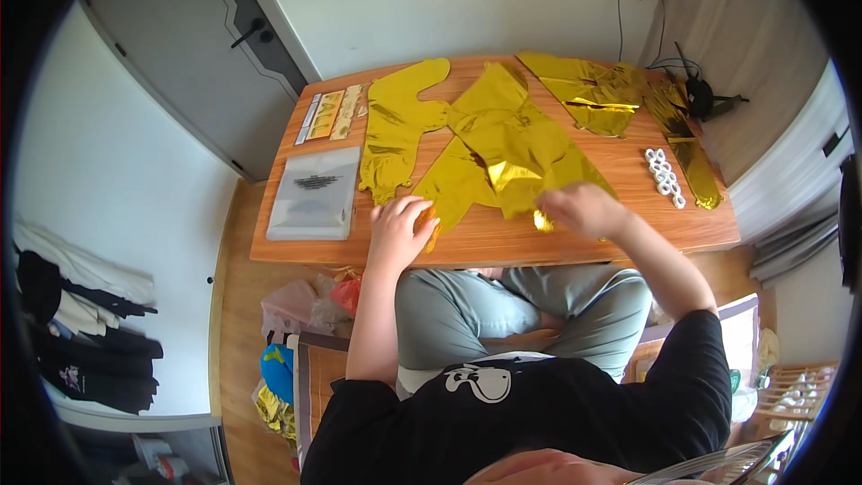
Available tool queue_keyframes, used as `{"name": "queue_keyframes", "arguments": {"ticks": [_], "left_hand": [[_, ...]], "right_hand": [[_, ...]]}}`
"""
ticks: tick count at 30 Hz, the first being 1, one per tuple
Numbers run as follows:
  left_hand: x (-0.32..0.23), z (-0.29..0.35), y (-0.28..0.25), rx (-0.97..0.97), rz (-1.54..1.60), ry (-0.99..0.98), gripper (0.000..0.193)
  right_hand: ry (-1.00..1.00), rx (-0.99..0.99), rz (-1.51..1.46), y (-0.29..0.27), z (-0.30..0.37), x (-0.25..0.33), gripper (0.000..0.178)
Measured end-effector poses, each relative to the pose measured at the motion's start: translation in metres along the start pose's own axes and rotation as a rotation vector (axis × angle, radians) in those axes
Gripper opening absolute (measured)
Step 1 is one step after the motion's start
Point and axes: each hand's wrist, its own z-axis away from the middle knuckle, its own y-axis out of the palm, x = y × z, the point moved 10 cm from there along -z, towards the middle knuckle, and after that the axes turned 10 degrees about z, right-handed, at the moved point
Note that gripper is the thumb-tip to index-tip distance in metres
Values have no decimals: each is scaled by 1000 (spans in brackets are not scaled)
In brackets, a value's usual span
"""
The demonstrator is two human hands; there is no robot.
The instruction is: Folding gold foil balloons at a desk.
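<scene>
Gold foil balloon (561, 157) could crease if tugged; left fingers (398, 207) hold an orange piece (433, 233), right fingers' (558, 204) blurred grip unclear.

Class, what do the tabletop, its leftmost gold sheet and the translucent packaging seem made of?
Tabletop: wood or laminate, satin; streaked brown grain.
Gold sheet: probably metallised film, shiny; creases and reflective patches.
Translucent packaging: likely plastic, smooth; pale sheen.
</scene>
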Motion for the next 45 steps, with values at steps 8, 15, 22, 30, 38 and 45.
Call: {"name": "queue_keyframes", "arguments": {"ticks": [8,15,22,30,38,45], "left_hand": [[-1,7,2,41,51,-26,29],[7,13,-5,11,155,-28,39],[2,10,-4,32,187,-48,44],[12,5,-15,-16,427,-74,20],[-141,-94,50,257,398,239,17],[-288,-169,179,560,511,602,11]], "right_hand": [[-59,-275,-48,18,38,39,21],[37,-395,-24,18,37,46,22],[44,-373,-29,17,34,45,26],[473,-602,102,-36,138,-116,27],[604,-495,11,-41,298,-329,24],[660,-573,-112,-24,297,-353,19]]}}
